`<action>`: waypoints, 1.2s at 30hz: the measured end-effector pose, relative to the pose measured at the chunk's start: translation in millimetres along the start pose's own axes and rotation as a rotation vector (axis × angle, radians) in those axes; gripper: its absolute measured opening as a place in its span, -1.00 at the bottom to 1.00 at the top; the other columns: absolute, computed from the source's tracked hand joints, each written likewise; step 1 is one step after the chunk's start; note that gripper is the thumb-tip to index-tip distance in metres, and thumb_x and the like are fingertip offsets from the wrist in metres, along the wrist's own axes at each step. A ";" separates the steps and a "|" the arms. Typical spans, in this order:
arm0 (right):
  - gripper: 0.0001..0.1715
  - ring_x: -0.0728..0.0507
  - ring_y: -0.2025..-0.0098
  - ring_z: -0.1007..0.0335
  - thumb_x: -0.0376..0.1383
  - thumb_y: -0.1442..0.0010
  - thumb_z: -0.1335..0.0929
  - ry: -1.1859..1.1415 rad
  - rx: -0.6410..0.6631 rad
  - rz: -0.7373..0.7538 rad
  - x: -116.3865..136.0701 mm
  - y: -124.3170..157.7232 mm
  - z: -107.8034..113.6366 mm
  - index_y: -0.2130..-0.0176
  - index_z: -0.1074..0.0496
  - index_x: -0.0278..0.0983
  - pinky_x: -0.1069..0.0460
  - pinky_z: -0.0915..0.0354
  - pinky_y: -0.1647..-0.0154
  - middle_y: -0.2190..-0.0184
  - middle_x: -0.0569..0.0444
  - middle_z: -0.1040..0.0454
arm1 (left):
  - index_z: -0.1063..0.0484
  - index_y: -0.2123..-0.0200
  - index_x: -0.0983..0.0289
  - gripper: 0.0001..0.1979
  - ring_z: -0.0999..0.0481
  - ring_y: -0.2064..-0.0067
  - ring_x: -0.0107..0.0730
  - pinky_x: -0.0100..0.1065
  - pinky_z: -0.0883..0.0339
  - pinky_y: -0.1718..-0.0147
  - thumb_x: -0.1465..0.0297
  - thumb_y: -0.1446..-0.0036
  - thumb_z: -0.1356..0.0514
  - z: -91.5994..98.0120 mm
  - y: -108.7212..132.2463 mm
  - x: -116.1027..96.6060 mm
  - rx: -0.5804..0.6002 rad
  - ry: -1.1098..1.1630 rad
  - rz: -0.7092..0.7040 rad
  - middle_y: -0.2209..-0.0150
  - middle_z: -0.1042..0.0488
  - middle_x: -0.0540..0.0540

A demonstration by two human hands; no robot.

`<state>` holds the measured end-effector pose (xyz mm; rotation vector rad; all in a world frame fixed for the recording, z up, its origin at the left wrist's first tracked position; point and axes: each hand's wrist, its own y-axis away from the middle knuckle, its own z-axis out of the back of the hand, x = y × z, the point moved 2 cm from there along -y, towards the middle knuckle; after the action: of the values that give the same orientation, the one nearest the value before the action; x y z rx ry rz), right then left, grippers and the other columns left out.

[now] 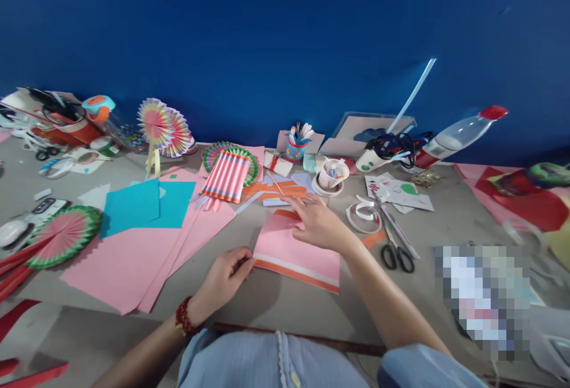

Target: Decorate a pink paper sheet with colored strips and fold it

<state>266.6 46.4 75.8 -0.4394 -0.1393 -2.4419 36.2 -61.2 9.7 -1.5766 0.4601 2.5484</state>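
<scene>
A pink paper sheet (297, 254) with orange and white strips along its near edge lies on the grey table (276, 305) in front of me. My left hand (227, 275) pinches the sheet's near left corner with closed fingers. My right hand (317, 220) rests flat on the sheet's far edge, fingers stretched toward loose orange and lavender strips (278, 191). A red bead bracelet (182, 317) sits on my left wrist.
Large pink sheets (133, 257) and turquoise paper (142, 205) lie to the left, with folded paper fans (62, 235) and a pleated striped piece (226, 175). Scissors (398, 255), a tape ring (364, 217), a small cup (332, 173), a pen pot (295, 146) and a bottle (461, 133) are on the right.
</scene>
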 end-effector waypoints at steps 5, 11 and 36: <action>-0.20 -0.27 0.01 -0.40 -0.39 -0.01 -0.28 -0.049 0.049 0.032 4.9 -6.3 -15.6 -0.25 -0.19 -0.37 -0.22 -0.02 -0.23 0.22 -0.08 -0.56 | -0.26 0.48 0.23 -0.70 -0.34 0.48 -0.42 -0.43 -0.16 0.46 0.26 -0.30 -0.03 -4.7 13.5 3.1 -0.074 -0.031 -0.009 0.56 -0.30 -0.04; -0.16 -0.24 -0.11 -0.33 -0.38 -0.05 -0.30 -0.085 0.123 0.080 3.6 -8.1 -31.9 -0.31 -0.13 -0.33 -0.23 0.05 -0.30 0.02 -0.13 -0.51 | -0.30 0.45 0.23 -0.69 -0.30 0.52 -0.45 -0.47 -0.10 0.55 0.20 -0.29 -0.05 -13.1 27.7 9.3 -0.153 0.051 0.058 0.56 -0.30 -0.04; -0.85 -0.08 0.30 -0.41 -0.35 -0.33 -0.27 -0.354 -0.163 0.278 77.3 35.9 -74.6 0.27 -0.42 -0.25 0.03 -0.27 0.27 0.36 0.05 -0.54 | -0.33 0.34 0.25 -0.79 -0.40 0.38 -0.42 -0.44 -0.23 0.35 0.38 -0.35 0.00 -14.7 31.1 6.9 -0.141 -0.015 -0.167 0.43 -0.39 0.00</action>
<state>211.2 -42.3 32.2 -0.9005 -0.0244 -2.0923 37.9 -95.7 3.7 -1.5659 0.1420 2.5114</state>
